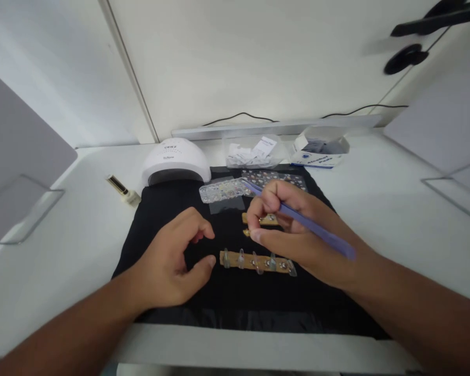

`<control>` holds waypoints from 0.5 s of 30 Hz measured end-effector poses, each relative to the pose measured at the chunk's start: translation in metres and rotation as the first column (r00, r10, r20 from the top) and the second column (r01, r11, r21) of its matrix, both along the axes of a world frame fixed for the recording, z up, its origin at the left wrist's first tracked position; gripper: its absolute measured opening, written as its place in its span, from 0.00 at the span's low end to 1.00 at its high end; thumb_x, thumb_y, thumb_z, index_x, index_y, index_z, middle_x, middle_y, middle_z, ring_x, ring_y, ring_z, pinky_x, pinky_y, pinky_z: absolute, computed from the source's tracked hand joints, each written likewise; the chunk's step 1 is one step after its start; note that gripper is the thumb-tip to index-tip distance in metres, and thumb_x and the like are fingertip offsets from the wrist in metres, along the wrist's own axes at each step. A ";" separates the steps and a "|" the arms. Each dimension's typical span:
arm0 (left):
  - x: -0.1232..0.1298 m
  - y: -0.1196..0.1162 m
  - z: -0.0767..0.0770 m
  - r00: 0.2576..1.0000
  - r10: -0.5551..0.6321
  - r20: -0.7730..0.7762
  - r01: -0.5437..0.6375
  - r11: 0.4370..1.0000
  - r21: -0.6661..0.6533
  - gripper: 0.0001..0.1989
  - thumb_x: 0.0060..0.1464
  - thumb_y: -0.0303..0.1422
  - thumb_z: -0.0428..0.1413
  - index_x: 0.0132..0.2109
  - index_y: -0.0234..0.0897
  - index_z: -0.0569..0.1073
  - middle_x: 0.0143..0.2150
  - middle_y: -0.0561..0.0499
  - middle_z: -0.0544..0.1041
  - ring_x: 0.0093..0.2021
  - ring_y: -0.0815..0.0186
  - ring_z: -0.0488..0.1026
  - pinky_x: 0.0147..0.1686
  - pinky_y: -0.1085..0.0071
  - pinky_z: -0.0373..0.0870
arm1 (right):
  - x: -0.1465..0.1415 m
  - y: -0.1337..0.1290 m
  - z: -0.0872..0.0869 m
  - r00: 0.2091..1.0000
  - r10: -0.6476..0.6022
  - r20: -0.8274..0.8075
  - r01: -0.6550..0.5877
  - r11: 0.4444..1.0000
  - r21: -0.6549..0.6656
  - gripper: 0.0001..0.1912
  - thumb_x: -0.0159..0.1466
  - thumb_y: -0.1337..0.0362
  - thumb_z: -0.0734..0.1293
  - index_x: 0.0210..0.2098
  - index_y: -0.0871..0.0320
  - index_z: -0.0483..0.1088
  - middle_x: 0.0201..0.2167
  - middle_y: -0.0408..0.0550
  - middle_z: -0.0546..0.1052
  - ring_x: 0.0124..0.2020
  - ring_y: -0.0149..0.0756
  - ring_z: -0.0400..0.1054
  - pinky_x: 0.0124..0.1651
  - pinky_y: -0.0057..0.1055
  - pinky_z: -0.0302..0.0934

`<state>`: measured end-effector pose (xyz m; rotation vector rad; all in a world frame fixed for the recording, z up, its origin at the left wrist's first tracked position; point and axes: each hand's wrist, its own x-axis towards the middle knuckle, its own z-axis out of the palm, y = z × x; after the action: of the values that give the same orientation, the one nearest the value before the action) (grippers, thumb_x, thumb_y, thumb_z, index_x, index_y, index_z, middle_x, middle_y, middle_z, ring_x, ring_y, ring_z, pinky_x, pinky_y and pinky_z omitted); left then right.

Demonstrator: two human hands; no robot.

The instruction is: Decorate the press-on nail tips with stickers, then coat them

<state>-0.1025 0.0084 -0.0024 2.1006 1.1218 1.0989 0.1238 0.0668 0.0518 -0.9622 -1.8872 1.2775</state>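
My right hand (293, 224) holds purple tweezers (317, 228) slanting across its fingers. The narrow tip reaches over the clear case of small gems (221, 190). Thumb and index fingertip are close together beside a short gold-coloured strip (246, 233); anything tiny between them is hidden. My left hand (176, 258) is curved with thumb and fingers apart, holding nothing. Just right of it, a wooden strip (246, 262) carries several clear nail tips (241, 258) set crosswise on metal studs. Another wooden strip (268, 219) lies partly behind my right hand.
A black cloth (160, 209) covers the middle of the white table (82, 261). At its back stand a white nail lamp (176, 159), a clear bin of packets (254, 152) and a box of alcohol pads (319, 149). A polish bottle (123, 190) and gem sheet (293, 180) lie nearby.
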 end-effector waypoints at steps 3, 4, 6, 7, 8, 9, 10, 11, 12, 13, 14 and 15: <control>-0.002 0.013 0.000 0.978 -0.065 -0.200 0.044 0.993 -0.107 0.12 0.51 0.24 0.59 0.43 0.35 0.69 0.40 0.49 0.70 0.41 0.60 0.67 0.41 0.63 0.65 | -0.004 0.011 -0.004 0.984 0.074 0.164 -0.070 0.997 -0.027 0.15 0.54 0.71 0.67 0.29 0.52 0.54 0.25 0.35 0.74 0.22 0.28 0.60 0.24 0.28 0.54; -0.002 0.015 -0.002 0.967 -0.090 -0.239 0.056 0.988 -0.145 0.12 0.51 0.25 0.60 0.44 0.34 0.70 0.41 0.48 0.72 0.42 0.59 0.68 0.42 0.61 0.66 | -0.006 0.014 -0.005 0.968 0.126 0.217 -0.117 0.992 -0.057 0.15 0.54 0.72 0.66 0.29 0.52 0.54 0.26 0.34 0.74 0.21 0.27 0.61 0.23 0.28 0.53; 0.000 0.018 -0.004 0.946 -0.130 -0.297 0.069 0.976 -0.207 0.16 0.51 0.29 0.63 0.47 0.33 0.73 0.43 0.46 0.74 0.44 0.56 0.69 0.43 0.59 0.66 | -0.009 0.021 -0.008 0.920 0.253 0.300 -0.222 0.966 -0.133 0.15 0.54 0.71 0.66 0.29 0.52 0.54 0.26 0.34 0.75 0.17 0.25 0.62 0.20 0.26 0.51; 0.002 0.019 -0.006 0.935 -0.146 -0.323 0.072 0.970 -0.232 0.18 0.51 0.32 0.65 0.48 0.33 0.73 0.43 0.45 0.75 0.44 0.55 0.70 0.43 0.58 0.67 | -0.011 0.024 -0.009 0.895 0.307 0.325 -0.264 0.950 -0.168 0.14 0.55 0.71 0.67 0.29 0.52 0.55 0.27 0.34 0.75 0.16 0.24 0.62 0.18 0.26 0.50; 0.003 0.020 -0.007 0.923 -0.162 -0.349 0.074 0.965 -0.251 0.19 0.50 0.34 0.66 0.48 0.33 0.74 0.43 0.45 0.75 0.43 0.54 0.70 0.44 0.57 0.67 | -0.013 0.027 -0.011 0.870 0.352 0.345 -0.301 0.934 -0.194 0.14 0.55 0.71 0.67 0.29 0.52 0.55 0.27 0.35 0.75 0.15 0.23 0.61 0.17 0.25 0.50; 0.004 0.021 -0.008 0.911 -0.175 -0.373 0.075 0.961 -0.266 0.20 0.50 0.36 0.67 0.48 0.33 0.75 0.43 0.45 0.75 0.43 0.53 0.70 0.44 0.55 0.66 | -0.014 0.030 -0.012 0.848 0.385 0.363 -0.330 0.921 -0.206 0.14 0.55 0.71 0.67 0.29 0.53 0.56 0.28 0.35 0.76 0.15 0.22 0.61 0.17 0.25 0.50; 0.005 0.021 -0.009 0.900 -0.187 -0.393 0.077 0.957 -0.279 0.20 0.49 0.38 0.68 0.47 0.33 0.75 0.43 0.45 0.76 0.43 0.53 0.70 0.44 0.54 0.66 | -0.015 0.032 -0.014 0.831 0.407 0.379 -0.353 0.913 -0.207 0.14 0.55 0.72 0.67 0.29 0.53 0.56 0.28 0.35 0.76 0.15 0.22 0.60 0.18 0.24 0.51; 0.005 0.022 -0.010 0.893 -0.197 -0.405 0.081 0.955 -0.287 0.19 0.50 0.38 0.68 0.46 0.34 0.76 0.43 0.45 0.76 0.43 0.52 0.70 0.44 0.54 0.66 | -0.016 0.033 -0.015 0.818 0.422 0.391 -0.374 0.906 -0.197 0.14 0.56 0.73 0.67 0.29 0.53 0.56 0.28 0.34 0.76 0.15 0.21 0.60 0.19 0.24 0.52; 0.006 0.022 -0.010 0.889 -0.203 -0.410 0.083 0.953 -0.291 0.18 0.51 0.38 0.67 0.46 0.34 0.76 0.42 0.45 0.76 0.43 0.52 0.70 0.44 0.54 0.66 | -0.016 0.034 -0.017 0.808 0.434 0.398 -0.397 0.901 -0.177 0.15 0.55 0.74 0.67 0.29 0.53 0.56 0.27 0.34 0.77 0.16 0.21 0.60 0.20 0.24 0.53; 0.006 0.023 -0.010 0.889 -0.207 -0.408 0.086 0.952 -0.295 0.16 0.51 0.37 0.67 0.45 0.34 0.77 0.42 0.45 0.77 0.43 0.53 0.70 0.44 0.54 0.66 | -0.017 0.035 -0.019 0.801 0.443 0.402 -0.419 0.895 -0.151 0.15 0.55 0.75 0.67 0.29 0.53 0.56 0.27 0.34 0.77 0.16 0.21 0.61 0.21 0.24 0.53; 0.006 0.023 -0.011 0.891 -0.209 -0.404 0.088 0.951 -0.297 0.15 0.52 0.36 0.66 0.45 0.34 0.77 0.42 0.46 0.77 0.43 0.53 0.70 0.44 0.54 0.66 | -0.016 0.035 -0.021 0.800 0.446 0.402 -0.438 0.891 -0.117 0.15 0.55 0.76 0.66 0.30 0.53 0.55 0.27 0.34 0.77 0.17 0.21 0.61 0.22 0.25 0.53; 0.006 0.023 -0.011 0.893 -0.210 -0.399 0.091 0.951 -0.297 0.14 0.52 0.35 0.66 0.45 0.34 0.77 0.41 0.46 0.77 0.42 0.53 0.70 0.44 0.55 0.66 | -0.016 0.035 -0.023 0.803 0.444 0.398 -0.450 0.889 -0.084 0.15 0.55 0.76 0.65 0.30 0.53 0.55 0.26 0.34 0.77 0.17 0.22 0.60 0.23 0.26 0.53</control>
<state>-0.0968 0.0318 -0.0135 2.2133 1.1948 0.3854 0.1077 0.1017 0.0292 -0.8478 -2.5671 1.3982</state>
